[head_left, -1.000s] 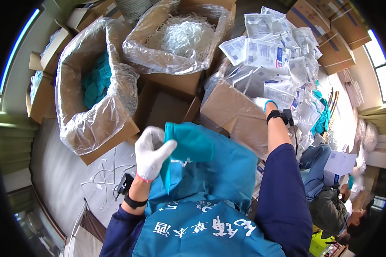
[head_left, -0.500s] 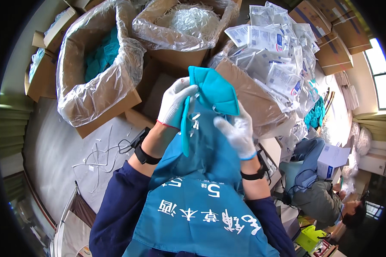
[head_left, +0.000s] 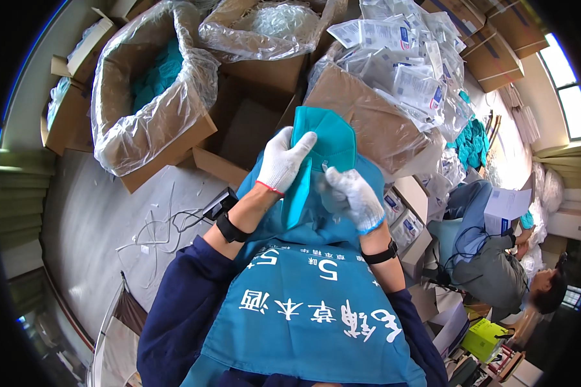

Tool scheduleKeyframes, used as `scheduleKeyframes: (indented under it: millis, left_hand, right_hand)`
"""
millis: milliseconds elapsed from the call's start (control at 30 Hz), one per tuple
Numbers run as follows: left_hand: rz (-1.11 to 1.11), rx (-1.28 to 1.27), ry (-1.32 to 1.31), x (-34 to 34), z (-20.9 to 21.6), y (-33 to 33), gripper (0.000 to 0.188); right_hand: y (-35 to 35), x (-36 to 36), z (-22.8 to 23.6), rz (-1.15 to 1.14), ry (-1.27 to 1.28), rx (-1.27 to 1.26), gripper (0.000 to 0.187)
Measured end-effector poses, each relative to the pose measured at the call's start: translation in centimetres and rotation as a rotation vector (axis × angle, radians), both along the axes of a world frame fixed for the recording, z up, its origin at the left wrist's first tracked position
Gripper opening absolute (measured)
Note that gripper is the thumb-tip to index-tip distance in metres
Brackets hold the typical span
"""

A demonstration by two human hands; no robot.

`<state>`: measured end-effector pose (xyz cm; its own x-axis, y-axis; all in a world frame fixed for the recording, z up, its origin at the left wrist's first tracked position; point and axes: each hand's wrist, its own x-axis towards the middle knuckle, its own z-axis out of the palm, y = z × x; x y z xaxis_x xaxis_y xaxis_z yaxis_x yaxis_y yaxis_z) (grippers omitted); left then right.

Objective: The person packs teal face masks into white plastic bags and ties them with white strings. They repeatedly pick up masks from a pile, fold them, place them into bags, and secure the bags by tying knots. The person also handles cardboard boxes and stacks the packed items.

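Observation:
A teal folded face mask [head_left: 334,137] is held up in front of my chest by my left hand [head_left: 281,161], its thumb pressed over the fabric. A narrower teal flap [head_left: 297,200] hangs below that hand; whether it belongs to the same mask or a second one I cannot tell. My right hand [head_left: 355,198] is closed just under the mask's lower right edge, with thumb and fingertips together. A small pale bit shows at those fingertips, too small to name. White knit gloves cover both hands.
Ahead left, a plastic-lined carton [head_left: 152,138] contains teal masks [head_left: 158,77]. Another lined carton [head_left: 252,45] holds white strands. White packets [head_left: 394,71] are heaped at the far right over a brown carton [head_left: 361,109]. A co-worker [head_left: 497,277] sits at right. Cables [head_left: 152,238] lie on the floor.
My right hand has moved from spread fingers beside the mask to a closed pinch beneath its edge. The left hand has shifted slightly right and down, its thumb now over the mask's front.

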<state>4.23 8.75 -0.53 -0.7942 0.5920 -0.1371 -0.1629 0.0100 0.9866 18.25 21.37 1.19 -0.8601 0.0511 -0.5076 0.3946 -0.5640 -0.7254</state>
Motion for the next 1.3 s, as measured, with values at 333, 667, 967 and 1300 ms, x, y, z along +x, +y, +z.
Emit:
scheduleKeyframes:
  millis: [333,667,967,1300]
  left_hand:
    - [-0.197,-0.089,0.067,5.7,0.1,0.8,0.045]
    - [-0.511,0.364,-0.873,3.9,3.2,-2.7,0.043]
    - [-0.428,0.137,-0.393,2.9,-0.5,-3.3,0.048]
    - [0.049,0.118,0.264,3.0,-2.4,-0.3,0.040]
  right_hand:
    - [6.4,-2.3,-3.7,-0.838,0.278,-0.724,0.031]
    - [5.5,-0.2,0.5,-0.567,0.270,0.219,0.049]
    - [1.2,-0.5,-0.9,-0.696,0.222,0.112,0.014]
    - [-0.3,0.4,-6.2,-0.377,0.075,0.124,0.025]
